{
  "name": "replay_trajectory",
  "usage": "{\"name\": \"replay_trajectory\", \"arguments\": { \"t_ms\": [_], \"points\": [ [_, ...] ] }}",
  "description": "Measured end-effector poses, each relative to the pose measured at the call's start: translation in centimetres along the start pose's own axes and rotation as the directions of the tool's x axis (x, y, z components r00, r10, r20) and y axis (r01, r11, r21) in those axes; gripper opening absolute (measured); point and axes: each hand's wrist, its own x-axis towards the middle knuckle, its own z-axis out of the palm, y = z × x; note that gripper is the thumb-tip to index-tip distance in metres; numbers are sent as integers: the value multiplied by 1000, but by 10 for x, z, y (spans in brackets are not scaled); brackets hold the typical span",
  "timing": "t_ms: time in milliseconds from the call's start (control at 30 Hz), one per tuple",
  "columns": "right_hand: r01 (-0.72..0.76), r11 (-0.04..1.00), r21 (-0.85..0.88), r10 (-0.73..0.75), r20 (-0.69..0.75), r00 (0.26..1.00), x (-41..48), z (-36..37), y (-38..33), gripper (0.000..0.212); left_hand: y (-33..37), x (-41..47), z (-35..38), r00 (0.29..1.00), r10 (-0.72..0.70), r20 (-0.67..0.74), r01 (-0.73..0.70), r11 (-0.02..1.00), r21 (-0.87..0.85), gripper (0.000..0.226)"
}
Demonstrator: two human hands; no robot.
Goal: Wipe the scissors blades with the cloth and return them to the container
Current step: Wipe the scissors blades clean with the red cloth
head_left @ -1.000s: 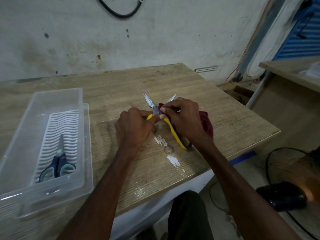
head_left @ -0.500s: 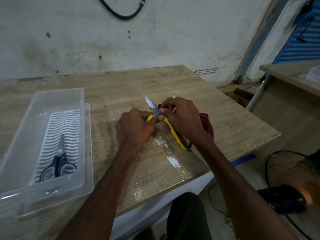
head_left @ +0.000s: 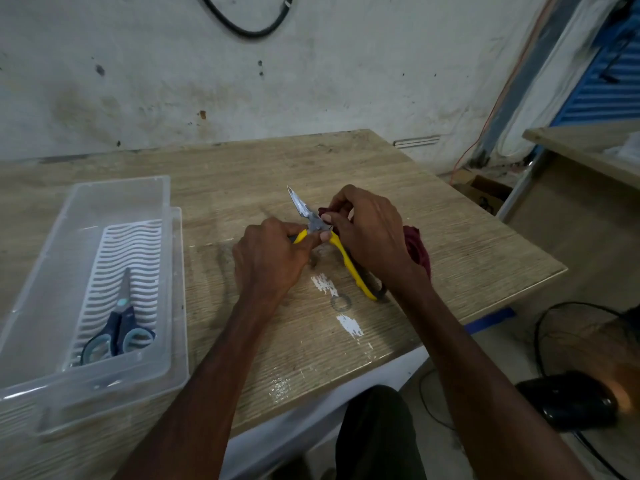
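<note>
Just above my left grip [head_left: 270, 258], clamped on the scissors [head_left: 346, 261] handle, my right grip [head_left: 367, 233] has now pinched the cloth [head_left: 417, 247] over one blade — other's next.

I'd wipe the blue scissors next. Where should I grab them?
Probably by the looped handles of the blue scissors, reaching in from the container's near end: they lie flat, handles toward you, closed blades pointing away.
</note>
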Motion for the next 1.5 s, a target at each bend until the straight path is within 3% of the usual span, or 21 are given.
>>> {"name": "replay_trajectory", "arguments": {
  "t_ms": [400,533,733,867,1000,1100,1233,1333,1500],
  "points": [
    [254,962,-101,-241,124,963,5,-1,-2,12,0,0,2,1000,-12,-23,12,1000,-16,42],
    [243,969,-48,-241,46,969,-14,0,-1,5,2,-2,1,999,-40,-2,39,999,-29,40],
    [126,988,-84,-127,4,992,7,1,5,11,-1,0,1,999,-28,18,28,1000,-4,44],
    [161,987,-22,-159,62,985,-8,3,0,14,3,-1,-1,999,-32,14,31,999,19,43],
    [65,997,-31,-65,2,998,8,2,1,18,6,-3,-4,999,-29,30,29,1000,1,39],
    [130,991,18,-131,78,988,-2,0,-3,21,4,-3,-4,999,-26,25,26,1000,-1,40],
    [100,995,-23,-101,-34,994,5,-1,0,17,4,-3,-3,1000,-11,27,11,1000,9,41],
    [143,989,24,-143,17,990,-2,1,-5,14,2,-1,-1,1000,-11,4,11,1000,11,42],
    [77,996,39,-74,-70,995,6,1,-3,32,4,-3,-1,1000,-24,13,24,1000,0,42]
  ]
}}
